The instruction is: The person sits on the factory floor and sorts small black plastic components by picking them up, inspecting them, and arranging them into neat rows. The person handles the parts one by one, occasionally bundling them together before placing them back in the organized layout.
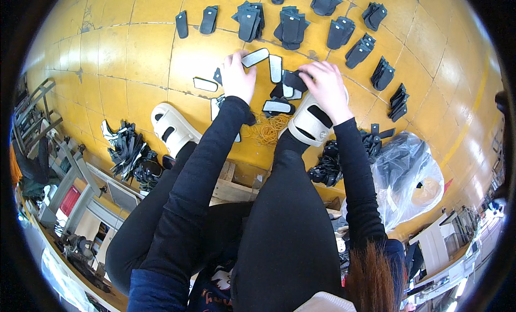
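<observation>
My left hand (238,78) is closed at the near end of a pale grey, black-edged oblong pad (255,57), its fingers and thumb bent around that end. My right hand (326,87) pinches a black fabric piece (294,80) above the inner edge of my right shoe. Between my hands an upright pale pad (275,69) lies on the floor. Another pale pad (205,84) lies left of my left wrist, and a further one (278,106) rests below, beside a tangle of yellow cords (267,129). The exact kind of the pads cannot be made out.
Stacks of black pieces (291,27) form an arc across the yellow floor (142,54). Dark bundles (131,153) lie left of my cream shoe (173,128). A clear plastic bag (407,178) sits at right, beside more dark bundles (326,164). Metal frames (80,175) stand at left.
</observation>
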### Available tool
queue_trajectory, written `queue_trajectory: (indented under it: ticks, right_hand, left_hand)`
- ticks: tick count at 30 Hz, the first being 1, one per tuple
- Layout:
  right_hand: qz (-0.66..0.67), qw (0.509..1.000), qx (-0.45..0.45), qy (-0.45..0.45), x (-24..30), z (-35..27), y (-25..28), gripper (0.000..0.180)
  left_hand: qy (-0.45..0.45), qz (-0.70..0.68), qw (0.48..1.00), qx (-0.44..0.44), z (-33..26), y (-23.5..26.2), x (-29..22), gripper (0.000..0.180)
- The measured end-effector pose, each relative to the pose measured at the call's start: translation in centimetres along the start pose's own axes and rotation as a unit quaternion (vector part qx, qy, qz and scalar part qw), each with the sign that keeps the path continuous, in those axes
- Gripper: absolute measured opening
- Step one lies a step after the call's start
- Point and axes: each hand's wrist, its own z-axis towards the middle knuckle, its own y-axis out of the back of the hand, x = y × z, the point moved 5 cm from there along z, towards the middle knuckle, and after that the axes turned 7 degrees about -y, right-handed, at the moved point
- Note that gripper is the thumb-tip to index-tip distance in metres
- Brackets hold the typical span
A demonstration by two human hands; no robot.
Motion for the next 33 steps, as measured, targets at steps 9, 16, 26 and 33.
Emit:
queue_trajectory:
  ticks: [9,16,26,33]
  right_hand:
    - [0.027,0.995,-0.024,-0.09,-2.3,0.4,0.0,0.024]
    - [-0.041,0.995,0.014,-0.085,-3.0,0.1,0.0,0.024]
    - [-0.076,0.991,0.021,-0.109,-3.0,0.4,-0.9,0.024]
    - [-0.061,0.992,0.043,-0.098,-3.4,0.4,-1.3,0.017]
  left_hand:
    - [-0.003,-0.015,0.988,0.154,0.2,-1.5,1.7,0.023]
    - [0.099,-0.338,0.936,0.005,-1.7,-1.1,2.9,0.018]
    - [0.26,-0.54,0.791,0.121,-3.3,-1.8,1.4,0.023]
    - [0.256,-0.545,0.791,0.108,-2.6,-1.1,0.0,0.036]
